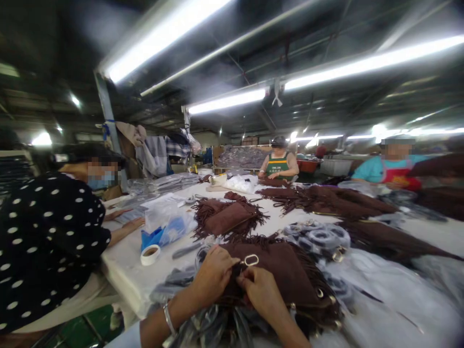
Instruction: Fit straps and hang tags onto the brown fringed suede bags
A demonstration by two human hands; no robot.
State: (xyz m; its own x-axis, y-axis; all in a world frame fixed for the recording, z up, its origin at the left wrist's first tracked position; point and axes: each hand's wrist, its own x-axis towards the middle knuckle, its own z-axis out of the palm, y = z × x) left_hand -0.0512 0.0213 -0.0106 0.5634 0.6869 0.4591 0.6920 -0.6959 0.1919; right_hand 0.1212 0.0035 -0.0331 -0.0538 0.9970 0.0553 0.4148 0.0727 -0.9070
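A brown suede fringed bag [286,273] lies on the white table [125,263] right in front of me. My left hand [212,275] is closed, pinching the bag's top edge just left of an oval metal ring [251,260]. My right hand [263,290] is closed too, gripping the same edge just below the ring. A silver bangle [168,319] circles my left wrist. Fringe hangs off the bag's right side.
More brown fringed bags [228,217] and a long pile [326,198] cover the table. A tape roll [150,254], blue plastic packets [163,234] and bagged hardware [319,237] lie nearby. A person in a polka-dot top [43,241] leans in at left; two others sit at the far side.
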